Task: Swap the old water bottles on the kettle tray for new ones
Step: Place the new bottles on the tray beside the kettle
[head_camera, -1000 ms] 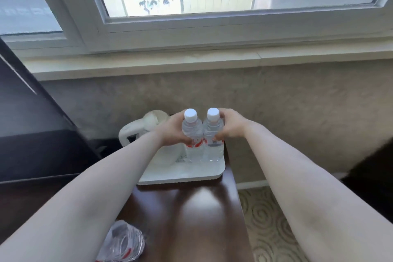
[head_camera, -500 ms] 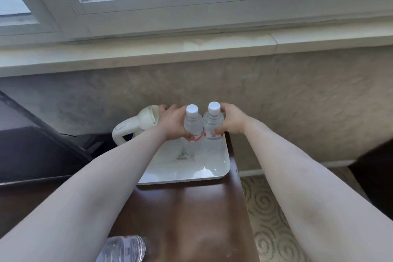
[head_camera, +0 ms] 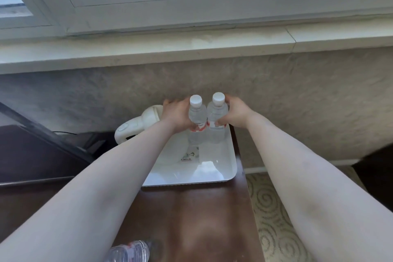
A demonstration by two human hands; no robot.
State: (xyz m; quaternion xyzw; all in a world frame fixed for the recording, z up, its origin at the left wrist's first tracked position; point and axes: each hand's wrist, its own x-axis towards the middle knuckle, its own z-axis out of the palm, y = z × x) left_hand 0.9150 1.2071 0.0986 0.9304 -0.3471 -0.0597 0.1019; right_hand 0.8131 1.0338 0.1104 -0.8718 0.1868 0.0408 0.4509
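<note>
Left hand [head_camera: 177, 116] wraps the left bottle [head_camera: 197, 121], fingers curled round its far side, thumb near the label; right hand [head_camera: 235, 114] grips the right bottle [head_camera: 217, 120] the same way. Both arms reach straight out from the body

Largest first. Dark wooden desk [head_camera: 191, 219] sits under a window sill, its right edge beside patterned carpet. White tray [head_camera: 212, 173] lies at the desk's far end, close to the wall. White kettle [head_camera: 144, 125] takes the tray's left part, handle toward the viewer, partly hidden by the left forearm

Two bottles stand upright, touching side by side, at the tray's far right corner, white caps on, both looking full. Likely the new pair, held together so they sit square beside the kettle; whether their bases rest on the tray yet, cannot tell

Crumpled clear bottle [head_camera: 129, 252] lies at the desk's near edge, probably an old one set aside
</note>
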